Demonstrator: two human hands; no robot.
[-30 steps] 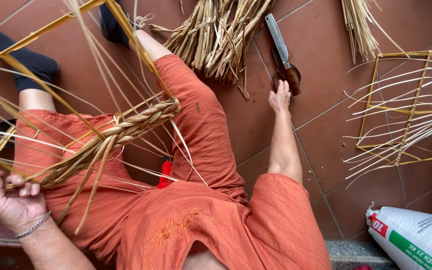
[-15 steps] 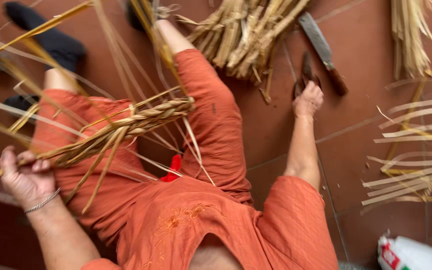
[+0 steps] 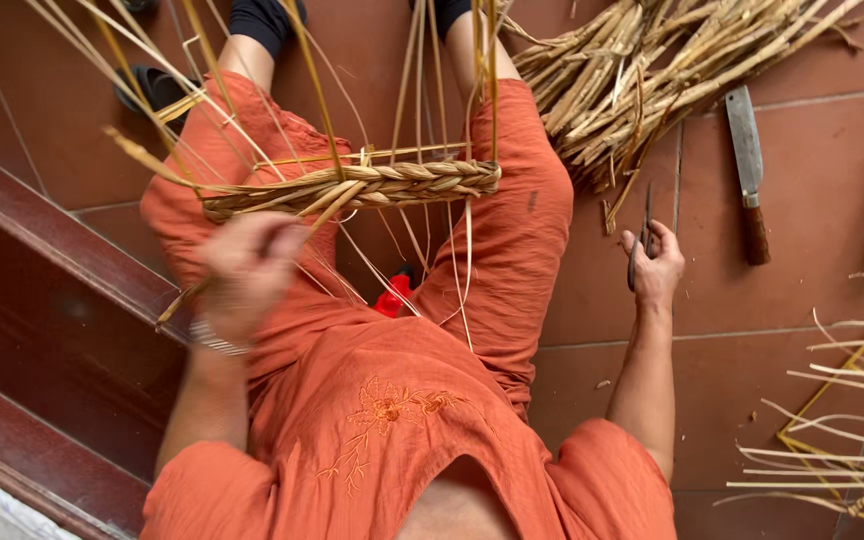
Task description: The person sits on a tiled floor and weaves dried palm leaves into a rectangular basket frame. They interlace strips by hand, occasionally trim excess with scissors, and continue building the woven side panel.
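I sit in orange clothes with a half-woven straw piece across my knees. Its braided rim (image 3: 372,185) runs from knee to knee, and loose straw strands (image 3: 422,70) stick up from it. My left hand (image 3: 247,270), blurred by motion, grips strands at the braid's left end. Out to the side, my right hand (image 3: 655,268) is shut on dark metal scissors (image 3: 642,240) just above the tiled floor. A red object (image 3: 395,297) shows between my legs.
A pile of straw bundles (image 3: 672,70) lies on the floor at upper right. Beside it rests a large knife with a brown handle (image 3: 749,170). A yellow frame with straw strands (image 3: 852,420) sits at lower right. A dark red step (image 3: 62,300) runs along the left.
My right hand has picked the scissors up off the floor and drawn back from the knife. My left hand moved up toward the braid. The view swung left.
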